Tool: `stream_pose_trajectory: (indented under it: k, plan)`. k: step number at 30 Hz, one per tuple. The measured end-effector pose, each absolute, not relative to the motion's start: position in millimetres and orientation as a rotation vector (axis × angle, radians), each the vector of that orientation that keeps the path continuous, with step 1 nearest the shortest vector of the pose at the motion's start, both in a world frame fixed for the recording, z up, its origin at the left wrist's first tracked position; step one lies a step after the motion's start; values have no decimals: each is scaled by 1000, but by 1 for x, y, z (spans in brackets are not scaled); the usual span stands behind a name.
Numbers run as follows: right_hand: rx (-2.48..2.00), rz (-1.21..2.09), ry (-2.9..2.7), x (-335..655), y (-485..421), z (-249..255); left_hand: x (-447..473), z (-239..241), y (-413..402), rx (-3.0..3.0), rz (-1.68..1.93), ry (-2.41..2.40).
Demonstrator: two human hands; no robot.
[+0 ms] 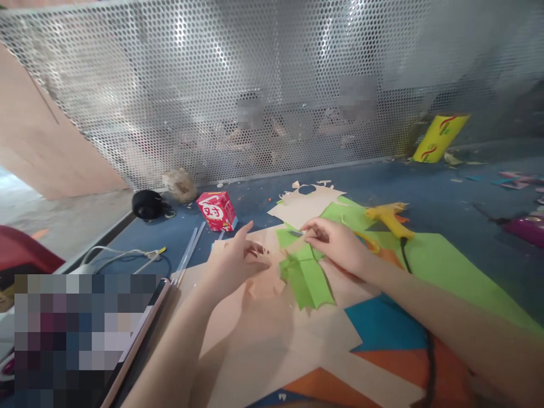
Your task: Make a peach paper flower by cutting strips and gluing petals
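My right hand (334, 243) pinches the upper edge of a paper cut-out, with thumb and fingertips together. This green paper cut-out (308, 277) has jagged edges and a crease down its middle; a beige paper strip (300, 243) lies across its top. To its left, my left hand (233, 260) lies with the thumb raised and fingers apart. Its fingertips are close to beige paper cut-outs (266, 280), and I see nothing gripped. Under both hands spreads a large pale paper sheet (229, 334).
A yellow glue gun (389, 218) with a black cord lies right of the hands. Nearby are a red box (216, 211), clear sticks (191, 249), a blue sheet (386, 323) and a tablet-like device (136, 340). A perforated metal screen (289, 68) stands behind; people sit beyond it.
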State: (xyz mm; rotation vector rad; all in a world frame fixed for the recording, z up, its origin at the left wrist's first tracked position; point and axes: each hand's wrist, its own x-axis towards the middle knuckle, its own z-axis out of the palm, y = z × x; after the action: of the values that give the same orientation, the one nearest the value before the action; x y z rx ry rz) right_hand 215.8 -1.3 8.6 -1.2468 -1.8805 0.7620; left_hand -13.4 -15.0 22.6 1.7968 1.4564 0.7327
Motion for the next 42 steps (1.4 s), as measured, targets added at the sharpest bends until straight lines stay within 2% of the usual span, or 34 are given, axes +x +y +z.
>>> stream_pose_trajectory:
  k: [11, 16, 23, 30, 42]
  plan:
    - [-1267, 749, -1790, 209, -12, 21, -15, 26, -21, 2026, 694, 1278]
    - [-1245, 738, -1869, 215, -12, 19, -13, 28, -24, 1924, 683, 1260]
    - [-1148, 942, -1764, 216, -9, 12, -7, 23, -23, 1758, 839, 1155]
    - [-1146, 999, -1726, 218, -5, 16, -7, 19, -20, 1783, 995, 1163]
    - [-961, 1144, -1683, 215, -16, 24, 0, 22, -25, 1767, 843, 1065]
